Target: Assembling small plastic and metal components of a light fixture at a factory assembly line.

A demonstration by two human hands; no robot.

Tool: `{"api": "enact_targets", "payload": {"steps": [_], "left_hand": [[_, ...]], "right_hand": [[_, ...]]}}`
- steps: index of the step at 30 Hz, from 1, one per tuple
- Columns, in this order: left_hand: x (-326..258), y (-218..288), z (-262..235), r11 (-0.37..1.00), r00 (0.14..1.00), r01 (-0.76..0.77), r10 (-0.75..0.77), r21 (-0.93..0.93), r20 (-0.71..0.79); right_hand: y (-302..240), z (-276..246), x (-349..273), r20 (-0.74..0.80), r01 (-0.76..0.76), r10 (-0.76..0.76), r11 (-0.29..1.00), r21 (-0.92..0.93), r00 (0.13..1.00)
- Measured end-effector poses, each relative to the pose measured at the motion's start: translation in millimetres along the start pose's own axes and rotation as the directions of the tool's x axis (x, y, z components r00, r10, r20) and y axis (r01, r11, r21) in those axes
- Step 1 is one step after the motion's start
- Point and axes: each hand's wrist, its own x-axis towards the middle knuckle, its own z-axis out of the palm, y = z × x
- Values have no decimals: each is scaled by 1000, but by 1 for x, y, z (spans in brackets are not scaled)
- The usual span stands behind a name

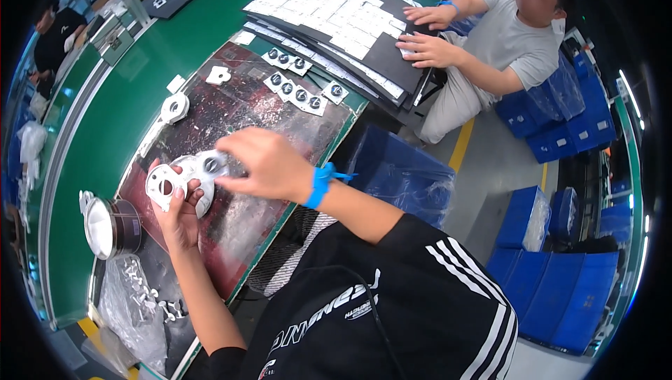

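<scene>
My left hand [179, 224], fingers closed, grips a white flanged plate [176, 180] with a round hole through its middle. Above the bench, my right hand [269, 163] pinches a small silvery part with a dark round centre [212, 163] between thumb and fingers; motion smears it somewhat. Just behind the flanged plate is a white round piece [204, 196], partly covered by my left fingers. Whether it is held or rests on the bench I cannot tell. A blue band [321, 185] circles my right wrist.
Several square parts with dark discs [301, 95] lie in rows toward the back. White castings [175, 107] sit at the left edge of the worn red board [241, 236]. A round tin [115, 229] and a bag of small white pieces [133, 303] stand nearer. A co-worker's hands [428, 51] touch stacked sheets [322, 12].
</scene>
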Motion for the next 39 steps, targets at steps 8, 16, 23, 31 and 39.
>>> {"api": "enact_targets", "payload": {"steps": [8, 16, 23, 31, 39], "left_hand": [[4, -6, -24, 997, 958, -79, 69, -26, -280], [6, -4, -35, 927, 961, -9, -96, -374, -261], [7, 22, -31, 959, 967, -67, -6, -275, -256], [9, 21, -33, 965, 971, -8, -55, -260, -234], [7, 14, -26, 987, 970, 11, -50, -163, -236]], "right_hand": [[-6, 51, 29, 71, 82, -99, 974, 209, 993], [0, 82, 69, 314, -64, -128, 842, 536, 941], [12, 117, 79, 531, -505, -36, 262, 822, 846], [8, 107, 77, 414, -315, -43, 580, 751, 909], [-7, 101, 81, 330, 149, -306, 893, 424, 893]]}}
